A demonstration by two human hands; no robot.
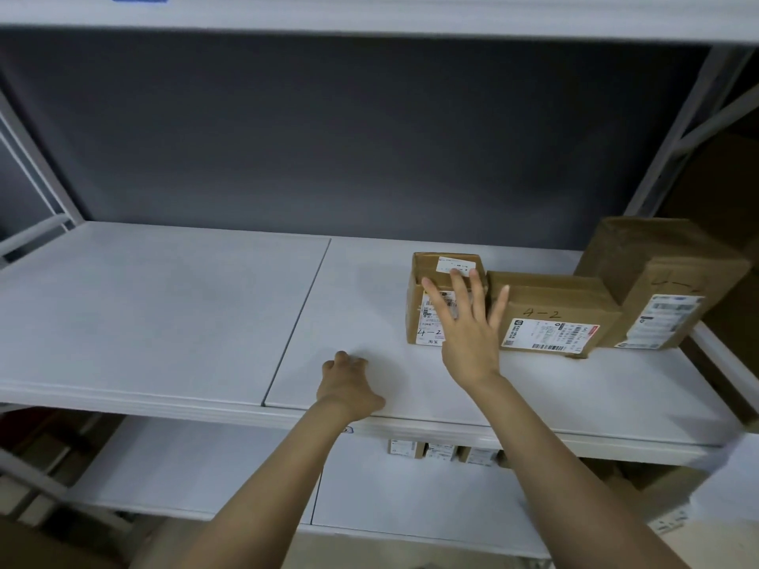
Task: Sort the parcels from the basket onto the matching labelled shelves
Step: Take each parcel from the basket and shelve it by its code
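Sitting on the right part of the white shelf (164, 314), the small cardboard parcel (423, 269) marked 4-2 touches a flatter 4-2 parcel (550, 305) on its right, with a larger parcel (640, 260) beyond. Your right hand (472, 334) is spread wide in front of the small parcel, fingertips over its top, gripping nothing. Your left hand (349, 384) rests on the shelf near its front edge, fingers loosely curled, empty.

Three parcels (546, 318) crowd the shelf's (164, 314) right end; its left lies open.
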